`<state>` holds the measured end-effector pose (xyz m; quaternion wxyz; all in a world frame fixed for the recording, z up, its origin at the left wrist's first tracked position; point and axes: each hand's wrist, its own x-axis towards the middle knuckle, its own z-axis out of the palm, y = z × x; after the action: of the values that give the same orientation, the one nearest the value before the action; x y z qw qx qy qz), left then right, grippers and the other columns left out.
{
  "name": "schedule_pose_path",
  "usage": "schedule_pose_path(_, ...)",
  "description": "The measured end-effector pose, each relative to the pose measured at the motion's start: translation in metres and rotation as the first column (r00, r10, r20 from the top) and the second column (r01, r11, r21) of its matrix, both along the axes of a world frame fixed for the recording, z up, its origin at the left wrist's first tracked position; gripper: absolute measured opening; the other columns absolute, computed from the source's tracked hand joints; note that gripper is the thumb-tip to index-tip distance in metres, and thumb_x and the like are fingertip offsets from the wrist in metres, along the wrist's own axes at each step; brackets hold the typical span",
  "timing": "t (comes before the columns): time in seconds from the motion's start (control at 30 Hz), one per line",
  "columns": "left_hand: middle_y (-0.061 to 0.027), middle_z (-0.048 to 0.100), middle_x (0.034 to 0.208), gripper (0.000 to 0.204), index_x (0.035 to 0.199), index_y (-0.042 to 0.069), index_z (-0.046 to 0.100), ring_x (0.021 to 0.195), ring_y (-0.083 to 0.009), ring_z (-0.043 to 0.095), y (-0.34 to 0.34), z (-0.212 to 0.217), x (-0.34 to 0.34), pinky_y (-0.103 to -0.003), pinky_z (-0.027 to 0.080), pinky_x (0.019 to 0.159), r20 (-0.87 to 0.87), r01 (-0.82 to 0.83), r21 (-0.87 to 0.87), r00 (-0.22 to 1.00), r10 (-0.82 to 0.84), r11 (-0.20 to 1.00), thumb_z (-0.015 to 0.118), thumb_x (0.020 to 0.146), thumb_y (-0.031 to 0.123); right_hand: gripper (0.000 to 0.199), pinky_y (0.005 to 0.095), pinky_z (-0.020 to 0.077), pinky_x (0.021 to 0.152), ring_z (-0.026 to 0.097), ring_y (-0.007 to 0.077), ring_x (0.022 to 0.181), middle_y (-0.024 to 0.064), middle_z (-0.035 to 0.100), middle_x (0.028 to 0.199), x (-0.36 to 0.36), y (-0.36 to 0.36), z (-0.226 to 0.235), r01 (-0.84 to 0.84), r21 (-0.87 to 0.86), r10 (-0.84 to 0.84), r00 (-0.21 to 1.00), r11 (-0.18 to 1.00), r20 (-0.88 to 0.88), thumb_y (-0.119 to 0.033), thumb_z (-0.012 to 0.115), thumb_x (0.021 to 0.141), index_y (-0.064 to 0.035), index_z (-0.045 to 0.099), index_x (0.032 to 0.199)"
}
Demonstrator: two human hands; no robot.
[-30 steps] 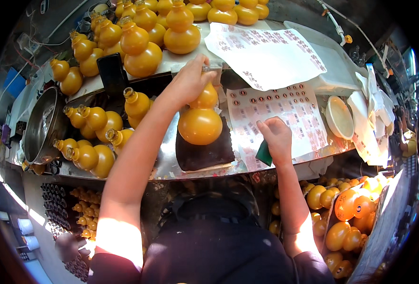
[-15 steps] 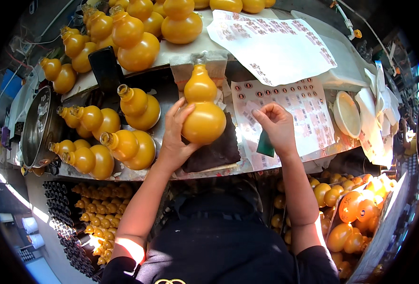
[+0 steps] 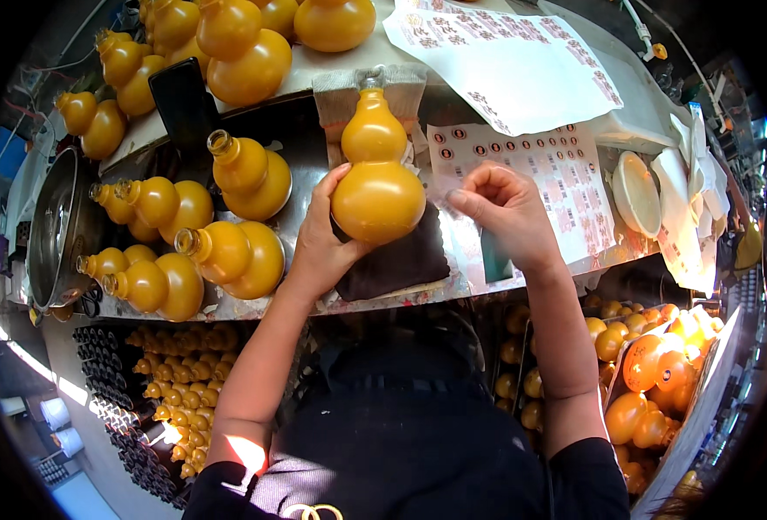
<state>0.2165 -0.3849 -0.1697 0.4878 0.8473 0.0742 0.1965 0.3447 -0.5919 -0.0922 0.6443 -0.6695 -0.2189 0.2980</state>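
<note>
A yellow gourd-shaped bottle (image 3: pixel 379 195) lies with its clear glass neck pointing away, resting on a folded cloth pad (image 3: pixel 327 95). My left hand (image 3: pixel 323 238) wraps round the lower bulb from the left. To the right of the bottle, apart from it, my right hand (image 3: pixel 518 212) has thumb and forefinger pinched together. If anything sits in that pinch, it is too small to make out. A flat dark green piece (image 3: pixel 498 260) sticks out below the palm, held by the curled fingers. Beneath my right hand lies a sheet of small printed decals (image 3: pixel 565 186).
Several more gourd bottles (image 3: pixel 240 260) stand at left, near a metal basin (image 3: pixel 58 225) and a black phone (image 3: pixel 184 104). A white sheet (image 3: pixel 522 78) covers the back right, beside a shallow bowl (image 3: pixel 636 195). Crates of orange gourd bottles (image 3: pixel 643 364) sit below the table edge at right.
My right hand has come slightly left, nearer the bottle, and turned so the green piece shows less. My left hand keeps its hold, with the bottle tilted a little. The whole view has shifted slightly.
</note>
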Motion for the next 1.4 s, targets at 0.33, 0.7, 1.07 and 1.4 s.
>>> schedule_pose_path(0.33,-0.0179,0.048,0.131,0.091,0.139,0.009,0.032,0.119,-0.0329,0.051,-0.001,0.005,0.001,-0.04,0.043,0.099,-0.093,-0.001,-0.079,0.996,-0.006,0.997,0.085,0.067,0.023,0.017,0.0186,0.0424,0.056,0.051,0.0012,0.063,-0.0032,0.059,0.068,-0.009,0.045,0.0,-0.179,-0.15,0.21,0.953,0.972,0.22,-0.016,0.072,0.085,-0.0018,0.064,0.082)
schedule_pose_path(0.7,-0.0197,0.035,0.146,0.088,0.148,-0.002,0.022,0.135,-0.0253,0.035,0.0,0.027,0.001,-0.034,0.029,0.11,-0.111,0.04,-0.522,0.987,-0.114,0.852,0.072,0.083,0.033,0.041,0.0212,0.0364,0.052,0.043,0.0037,0.056,-0.003,0.048,0.06,-0.016,0.039,-0.013,0.111,-0.202,-0.044,0.949,0.973,0.311,-0.028,0.082,0.073,-0.0038,0.056,0.094)
schedule_pose_path(1.07,-0.0185,0.041,0.141,0.078,0.146,-0.004,0.026,0.131,-0.0215,0.039,-0.001,0.029,0.0,-0.031,0.031,0.108,-0.135,0.028,-0.521,0.984,-0.114,0.853,0.063,0.091,0.036,0.068,0.0209,0.0372,0.06,0.043,0.0049,0.066,-0.0027,0.051,0.072,-0.018,0.03,-0.032,-0.075,-0.221,0.091,0.994,0.972,0.062,-0.049,0.068,0.084,-0.0012,0.054,0.13)
schedule_pose_path(1.4,-0.0172,0.041,0.141,0.073,0.146,-0.006,0.022,0.13,-0.0198,0.04,-0.005,0.024,-0.005,-0.03,0.031,0.108,-0.047,0.042,-0.705,0.993,-0.106,0.708,0.059,0.095,0.031,0.057,0.0221,0.0352,0.058,0.042,0.0049,0.064,-0.0037,0.052,0.071,-0.02,0.035,-0.034,-0.047,-0.216,0.07,0.992,0.975,0.102,-0.047,0.065,0.086,-0.0026,0.061,0.121)
